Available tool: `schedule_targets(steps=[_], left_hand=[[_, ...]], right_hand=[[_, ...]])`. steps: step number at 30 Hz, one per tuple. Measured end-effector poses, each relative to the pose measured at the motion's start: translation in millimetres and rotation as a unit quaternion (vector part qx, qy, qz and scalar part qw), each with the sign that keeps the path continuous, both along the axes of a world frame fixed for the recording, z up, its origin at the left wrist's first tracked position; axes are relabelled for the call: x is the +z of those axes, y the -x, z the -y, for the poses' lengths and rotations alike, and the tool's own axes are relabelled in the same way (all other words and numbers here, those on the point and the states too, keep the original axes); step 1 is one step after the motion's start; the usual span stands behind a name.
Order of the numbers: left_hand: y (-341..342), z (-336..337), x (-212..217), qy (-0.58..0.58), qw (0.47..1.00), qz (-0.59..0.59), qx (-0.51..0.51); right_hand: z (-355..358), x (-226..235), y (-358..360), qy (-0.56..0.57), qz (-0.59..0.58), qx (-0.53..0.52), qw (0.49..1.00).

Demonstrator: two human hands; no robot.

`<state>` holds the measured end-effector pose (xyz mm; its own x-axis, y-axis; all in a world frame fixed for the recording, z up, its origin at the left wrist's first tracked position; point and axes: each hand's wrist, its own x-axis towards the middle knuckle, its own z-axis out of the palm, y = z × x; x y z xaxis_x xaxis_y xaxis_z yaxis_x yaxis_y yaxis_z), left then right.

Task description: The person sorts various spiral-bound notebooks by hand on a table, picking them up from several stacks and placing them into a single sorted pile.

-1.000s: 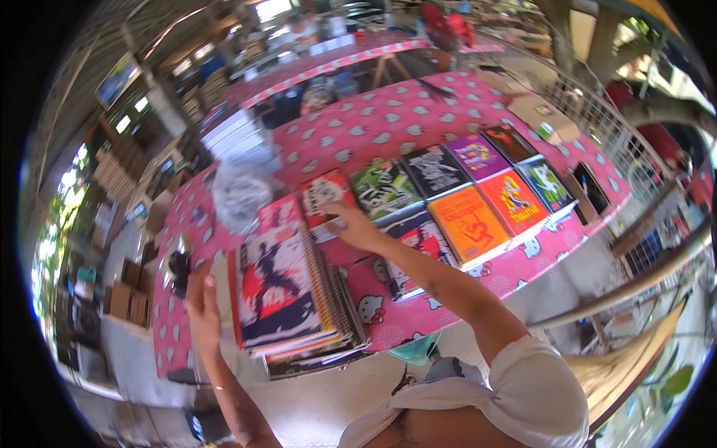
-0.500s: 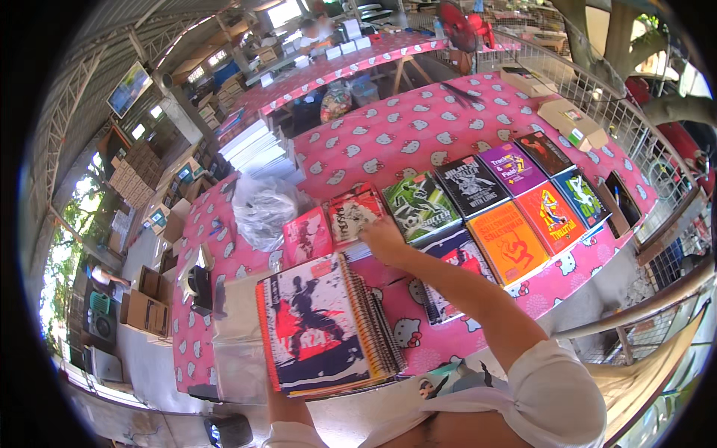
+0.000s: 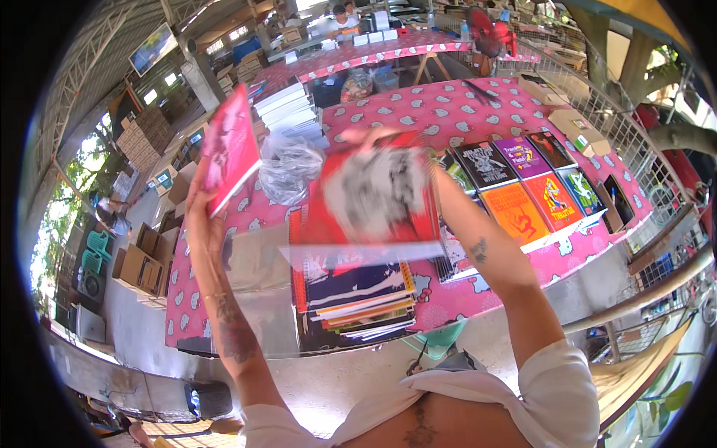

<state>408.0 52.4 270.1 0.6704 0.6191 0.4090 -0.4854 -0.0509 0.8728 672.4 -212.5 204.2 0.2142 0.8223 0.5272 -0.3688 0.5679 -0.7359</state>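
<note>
My left hand [image 3: 200, 207] is closed on the lower edge of a pink notebook [image 3: 230, 153], raised and tilted at the left. A red notebook [image 3: 328, 216] with a grey and black picture hangs in the air, smeared by motion. Fingers of my right hand [image 3: 370, 137] show at its far edge, gripping it; the rest of that hand is partly hidden. Below the red notebook lies a stack of spiral notebooks [image 3: 351, 287], its top partly covered from view. A clear plastic bag [image 3: 290, 170] sits crumpled between the two raised notebooks.
Colourful notebooks, among them an orange one [image 3: 515, 215] and a purple one [image 3: 520, 155], lie in rows at the right. White stacked paper [image 3: 291, 112] stands behind the plastic. Cardboard boxes [image 3: 142, 261] are on the floor at left. A person [image 3: 343, 24] sits beyond the far table.
Both the pink and the red notebook have been lifted off the table. My left hand has come up from beside the spiral stack with the pink one; my right hand has raised the red one.
</note>
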Motion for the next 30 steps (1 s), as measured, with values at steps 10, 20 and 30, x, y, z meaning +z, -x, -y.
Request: schedule_targets(steps=[10,20,30], left_hand=[[77,149,-71,-0.388,0.859,-0.318,0.098],[27,164,-71,-0.300,0.910,-0.284,0.038],[-29,362,-54,-0.445,0.882,-0.149,-0.034]], right_hand=[[53,-69,75,0.171,-0.246,-0.277,0.913],[5,-77,60,0.144,0.126,-0.511,0.838],[149,-183,-174,0.427,0.402,-0.653,0.480]])
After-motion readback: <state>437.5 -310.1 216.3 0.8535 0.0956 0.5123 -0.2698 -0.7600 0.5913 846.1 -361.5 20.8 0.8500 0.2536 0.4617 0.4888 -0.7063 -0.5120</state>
